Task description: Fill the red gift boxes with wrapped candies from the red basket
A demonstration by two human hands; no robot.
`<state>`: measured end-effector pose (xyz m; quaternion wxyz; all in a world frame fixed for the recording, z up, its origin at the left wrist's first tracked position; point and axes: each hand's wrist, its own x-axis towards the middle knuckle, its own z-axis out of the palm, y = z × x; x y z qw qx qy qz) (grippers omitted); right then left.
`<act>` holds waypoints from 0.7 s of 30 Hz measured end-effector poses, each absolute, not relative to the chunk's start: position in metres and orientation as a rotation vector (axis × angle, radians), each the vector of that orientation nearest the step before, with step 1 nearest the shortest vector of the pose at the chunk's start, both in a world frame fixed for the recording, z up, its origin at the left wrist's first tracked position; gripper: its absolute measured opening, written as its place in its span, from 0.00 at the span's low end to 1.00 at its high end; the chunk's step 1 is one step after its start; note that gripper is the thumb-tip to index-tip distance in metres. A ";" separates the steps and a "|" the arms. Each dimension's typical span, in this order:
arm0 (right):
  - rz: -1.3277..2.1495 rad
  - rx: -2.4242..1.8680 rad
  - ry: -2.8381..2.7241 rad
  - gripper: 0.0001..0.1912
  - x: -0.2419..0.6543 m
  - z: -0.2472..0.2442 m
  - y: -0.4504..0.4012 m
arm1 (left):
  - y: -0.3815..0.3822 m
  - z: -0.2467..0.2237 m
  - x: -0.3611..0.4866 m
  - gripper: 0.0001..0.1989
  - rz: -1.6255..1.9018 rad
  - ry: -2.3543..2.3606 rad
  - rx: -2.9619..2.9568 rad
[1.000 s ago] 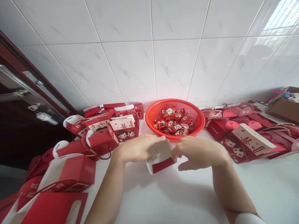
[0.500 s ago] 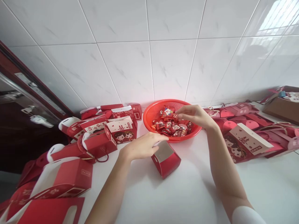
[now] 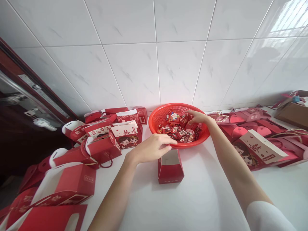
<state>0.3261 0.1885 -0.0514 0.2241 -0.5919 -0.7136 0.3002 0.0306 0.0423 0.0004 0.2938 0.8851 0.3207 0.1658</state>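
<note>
A small red-and-white paper gift box [image 3: 170, 168] stands on the white counter with its open top facing up. My left hand [image 3: 151, 148] is right at the box's upper edge, its fingertips at the rim, and holds nothing I can make out. My right hand [image 3: 199, 117] reaches over the rim of a round red plastic basket [image 3: 179, 107], its fingertips down among the red wrapped sweets [image 3: 178, 129]. Those fingers hide whatever lies beneath them.
Red wedding gift boxes and bags with cartoon couples [image 3: 126, 138] lie heaped to the left and right along the white tiled wall [image 3: 180, 64]. A dark door with a metal lock [image 3: 31, 106] stands at the left, and a cardboard box [image 3: 292, 112] sits at the far right.
The gift box now stands upright rather than leaning over. My right hand has dropped from above the basket's right side down onto the sweets. My left hand has stayed near the box.
</note>
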 end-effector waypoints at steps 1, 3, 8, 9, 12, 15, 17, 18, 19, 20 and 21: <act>0.865 -1.626 -1.976 0.38 0.327 -0.053 0.192 | 0.044 -0.001 0.031 0.15 0.497 0.854 2.340; 0.927 -1.601 -1.981 0.34 0.326 -0.057 0.196 | 0.051 -0.006 0.031 0.13 0.651 0.848 2.291; 0.990 -1.509 -1.964 0.21 0.319 -0.064 0.193 | 0.073 -0.026 0.033 0.10 1.020 0.871 2.158; 1.007 -1.484 -1.960 0.17 0.318 -0.064 0.191 | 0.077 -0.030 0.034 0.10 1.048 0.883 2.141; 1.048 -1.401 -1.933 0.10 0.313 -0.058 0.187 | 0.084 -0.040 0.036 0.09 1.040 0.903 2.096; 1.040 -1.309 -1.863 0.15 0.308 -0.049 0.185 | 0.087 -0.048 0.039 0.10 0.962 0.924 2.060; 1.028 -1.238 -1.795 0.16 0.302 -0.042 0.183 | 0.088 -0.051 0.041 0.10 0.938 0.957 2.035; 1.025 -1.200 -1.758 0.16 0.299 -0.038 0.181 | 0.089 -0.053 0.041 0.11 0.939 0.973 2.013; 1.025 -1.162 -1.721 0.16 0.296 -0.035 0.179 | 0.091 -0.054 0.041 0.12 0.948 0.985 1.979; 1.027 -1.126 -1.687 0.16 0.293 -0.033 0.175 | 0.092 -0.055 0.041 0.14 0.958 0.988 1.931; 1.032 -1.092 -1.658 0.16 0.289 -0.030 0.171 | 0.093 -0.055 0.040 0.17 0.969 0.984 1.875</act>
